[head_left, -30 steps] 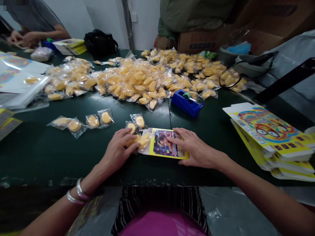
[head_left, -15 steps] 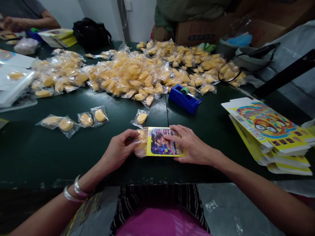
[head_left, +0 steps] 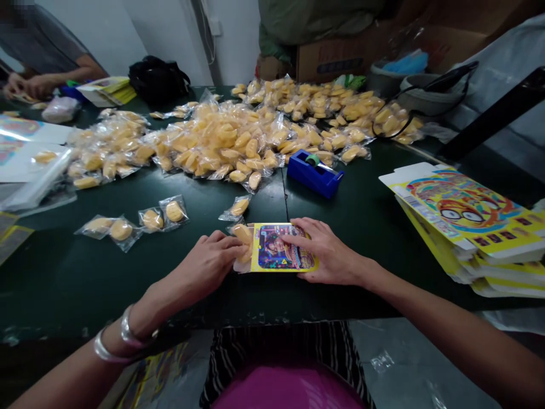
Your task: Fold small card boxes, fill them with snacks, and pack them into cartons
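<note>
A yellow printed box [head_left: 279, 248] lies near the table's front edge, its open end facing left. My right hand [head_left: 330, 250] grips the box's right end, fingers over the top. At the open end, wrapped cookies [head_left: 242, 243] stick out of the box. My left hand [head_left: 213, 258] presses against them with its fingers close together. One more wrapped cookie [head_left: 239, 207] lies just behind the box. Several single wrapped cookies [head_left: 121, 229] rest on the green table to the left.
A large heap of wrapped cookies [head_left: 225, 136] spreads across the back. In front of it sits a blue tape dispenser [head_left: 314, 175]. Flat yellow boxes [head_left: 477, 218] are stacked at right. Another person's hands [head_left: 36, 86] show at far left.
My left hand's fingers have come down over the cookies at the box opening, and its knuckles now face up. The view has shifted slightly. The box has stayed in my right hand.
</note>
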{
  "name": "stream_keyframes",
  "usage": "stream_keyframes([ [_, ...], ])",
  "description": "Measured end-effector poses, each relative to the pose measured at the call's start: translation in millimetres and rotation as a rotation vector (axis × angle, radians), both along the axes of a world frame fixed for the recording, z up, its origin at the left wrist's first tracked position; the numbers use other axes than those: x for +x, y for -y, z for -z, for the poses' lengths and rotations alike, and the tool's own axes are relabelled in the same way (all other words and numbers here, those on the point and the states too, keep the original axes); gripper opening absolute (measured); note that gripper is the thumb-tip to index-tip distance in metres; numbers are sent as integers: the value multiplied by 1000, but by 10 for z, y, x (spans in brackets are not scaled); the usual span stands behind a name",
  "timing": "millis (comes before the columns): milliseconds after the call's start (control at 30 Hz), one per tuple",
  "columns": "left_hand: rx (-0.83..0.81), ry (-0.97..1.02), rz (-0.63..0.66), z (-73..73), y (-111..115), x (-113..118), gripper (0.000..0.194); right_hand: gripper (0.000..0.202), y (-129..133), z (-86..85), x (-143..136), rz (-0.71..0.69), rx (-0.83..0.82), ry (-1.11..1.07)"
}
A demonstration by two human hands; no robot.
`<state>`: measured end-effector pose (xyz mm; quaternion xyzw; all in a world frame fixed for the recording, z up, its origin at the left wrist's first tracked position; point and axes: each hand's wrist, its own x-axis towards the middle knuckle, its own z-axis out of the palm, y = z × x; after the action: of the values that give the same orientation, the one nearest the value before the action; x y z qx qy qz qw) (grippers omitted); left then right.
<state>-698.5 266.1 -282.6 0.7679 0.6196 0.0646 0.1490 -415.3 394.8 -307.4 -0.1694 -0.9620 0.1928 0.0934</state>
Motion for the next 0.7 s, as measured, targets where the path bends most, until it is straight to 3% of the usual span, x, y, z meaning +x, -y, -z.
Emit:
stream_keyframes([
  [67,-35,42,47,-59,-107,-1,34,82,-11,21,10,-5,-4,-13],
  [200,-280,445,64,-126,-242,58,31,82,-40,54,33,-12,-9,-27],
  [267,-377,630,-49,-114,-201,89,33,82,-58,57,44,-15,-5,-28],
  [367,-277,768,-317,-84,-99,94,32,82,-79,35,56,-30,4,-10],
  [433,-92,728,-457,-90,-113,44,31,81,-84,9,58,-39,7,6],
  [533,175,495,-553,-96,-340,-94,39,81,-82,-21,56,-38,6,36],
  [600,187,293,-513,-44,-554,-167,54,81,-77,-30,55,-25,4,61],
  [700,135,182,-426,132,-787,-169,54,82,-68,-32,50,-14,2,78],
])
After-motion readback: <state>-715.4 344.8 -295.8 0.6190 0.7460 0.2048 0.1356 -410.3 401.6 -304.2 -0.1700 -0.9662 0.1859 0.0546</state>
